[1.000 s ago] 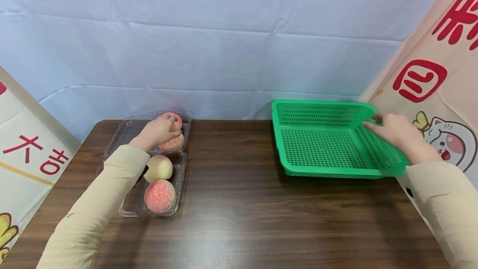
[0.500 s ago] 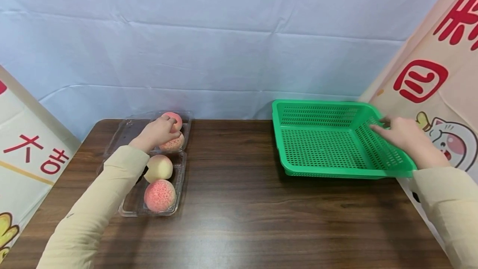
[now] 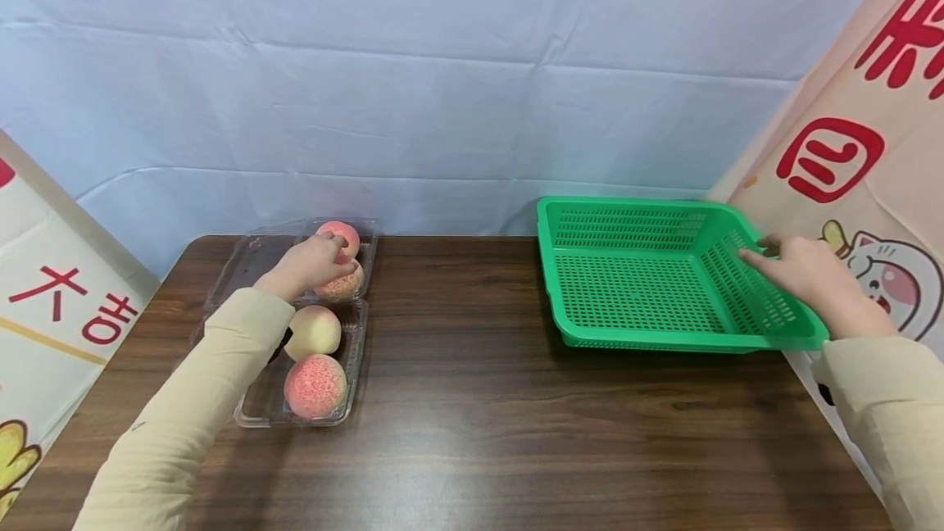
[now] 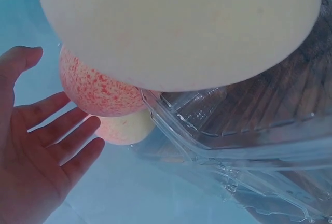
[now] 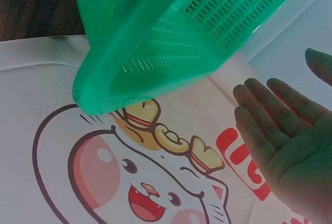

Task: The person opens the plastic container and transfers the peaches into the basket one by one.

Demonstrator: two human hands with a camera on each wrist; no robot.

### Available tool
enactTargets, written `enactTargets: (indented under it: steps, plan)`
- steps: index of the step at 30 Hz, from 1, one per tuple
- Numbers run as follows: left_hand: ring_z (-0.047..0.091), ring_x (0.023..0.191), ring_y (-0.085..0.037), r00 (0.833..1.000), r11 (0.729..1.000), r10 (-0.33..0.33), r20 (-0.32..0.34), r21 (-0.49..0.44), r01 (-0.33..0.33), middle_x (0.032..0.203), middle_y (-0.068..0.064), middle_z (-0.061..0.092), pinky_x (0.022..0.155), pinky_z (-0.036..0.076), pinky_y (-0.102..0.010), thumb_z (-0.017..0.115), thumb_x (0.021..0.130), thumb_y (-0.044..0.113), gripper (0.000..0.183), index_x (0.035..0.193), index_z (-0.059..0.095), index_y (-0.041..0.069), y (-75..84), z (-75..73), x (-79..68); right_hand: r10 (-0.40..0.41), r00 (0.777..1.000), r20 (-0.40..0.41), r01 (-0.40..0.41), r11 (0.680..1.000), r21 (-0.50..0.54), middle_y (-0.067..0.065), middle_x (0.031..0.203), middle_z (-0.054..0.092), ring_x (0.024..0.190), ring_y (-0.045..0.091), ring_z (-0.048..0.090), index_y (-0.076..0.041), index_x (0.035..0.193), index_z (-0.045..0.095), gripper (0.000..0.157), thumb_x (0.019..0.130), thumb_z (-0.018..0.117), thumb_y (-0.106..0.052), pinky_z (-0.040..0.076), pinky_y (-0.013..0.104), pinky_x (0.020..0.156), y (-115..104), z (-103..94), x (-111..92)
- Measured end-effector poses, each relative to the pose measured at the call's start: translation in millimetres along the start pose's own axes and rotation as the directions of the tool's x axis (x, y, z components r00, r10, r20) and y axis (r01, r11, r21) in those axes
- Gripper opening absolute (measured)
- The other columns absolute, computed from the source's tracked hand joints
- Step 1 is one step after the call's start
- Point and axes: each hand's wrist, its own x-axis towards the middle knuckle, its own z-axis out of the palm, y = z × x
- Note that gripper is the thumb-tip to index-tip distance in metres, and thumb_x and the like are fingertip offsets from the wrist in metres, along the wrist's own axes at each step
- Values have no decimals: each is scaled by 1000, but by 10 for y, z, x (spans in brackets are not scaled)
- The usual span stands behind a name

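My left hand (image 3: 306,260) is over the back of a clear plastic clamshell box (image 3: 357,363), its fingers at the two rear peaches. One is pink (image 3: 341,234), the other speckled (image 3: 342,283). In the left wrist view, that hand (image 4: 49,151) has extended fingers at the edge of a speckled peach (image 4: 98,86). A pale peach (image 3: 317,331) and a pink speckled peach (image 3: 315,386) sit in the front part of the box. On the far side, my right hand (image 3: 807,277) hovers with loose fingers by the right rim of a green plastic basket (image 3: 634,293), holding nothing.
Both containers stand on a dark wood-grain table (image 3: 457,400). A pale cloth (image 3: 442,121) hangs behind it. Printed cloths with red characters border the left and right sides, and the right one carries a cartoon cat (image 5: 150,182).
My right hand has shifted slightly right and toward me along the basket's right rim. The left hand stays nearly still at the rear peaches.
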Motion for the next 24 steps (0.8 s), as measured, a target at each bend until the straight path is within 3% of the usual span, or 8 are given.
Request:
enactTargets:
  steps: [8,17,24]
  plan:
    - [55,86,-31,1000,1000,-1,8,16,1,100,-18,52,72,43,-48,54,89,31,43,114,54,-4,-15,23,13,17,1000,-9,-17,1000,3,43,111,44,96,55,44,23,121,38,73,93,40,-45,35,66,77,42,3,-22]
    - [54,97,-36,1000,1000,-5,17,26,5,112,-23,51,80,42,-50,53,90,31,50,123,49,-7,-3,45,0,19,999,-34,-18,1000,13,43,110,46,93,54,47,23,118,40,71,94,41,-43,37,65,75,82,12,-52]
    - [56,84,-29,1000,999,-8,26,37,7,104,-20,52,69,42,-44,53,90,32,46,117,53,-5,13,47,9,13,998,-69,-11,999,30,43,109,47,92,54,47,23,117,42,66,93,44,-39,38,64,72,138,43,-64]
